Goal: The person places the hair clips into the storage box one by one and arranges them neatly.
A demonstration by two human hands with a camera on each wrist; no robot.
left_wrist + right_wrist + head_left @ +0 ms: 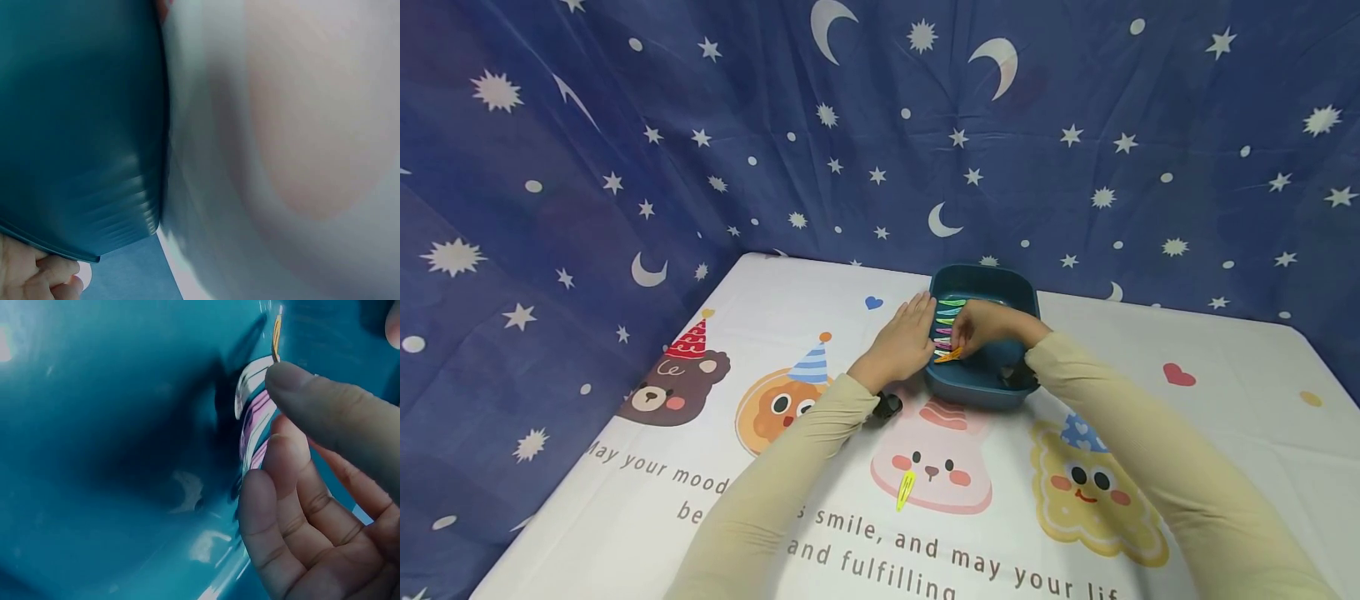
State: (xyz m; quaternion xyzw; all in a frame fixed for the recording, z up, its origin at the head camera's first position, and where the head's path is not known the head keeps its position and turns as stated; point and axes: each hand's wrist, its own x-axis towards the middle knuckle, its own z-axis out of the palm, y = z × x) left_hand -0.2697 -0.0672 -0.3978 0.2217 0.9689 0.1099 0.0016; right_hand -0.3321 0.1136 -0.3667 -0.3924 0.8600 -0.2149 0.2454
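A dark teal box (981, 396) stands near the back of the table. Inside its left side, snap hair clips (951, 302) in green, blue, pink and white lie in a row. My right hand (981, 325) reaches into the box and pinches an orange hair clip (950, 356) between thumb and forefinger, at the near end of that row. Pink and white clips (253, 415) appear just behind the fingers in the right wrist view. At the box's left rim, my left hand (904, 337) grips the edge; its bent fingers (53, 269) show there in the left wrist view.
A yellow hair clip (906, 490) lies on the white printed tablecloth (1232, 417), in front of the box. A blue curtain (880, 125) with moons and stars hangs behind and to the left of the table.
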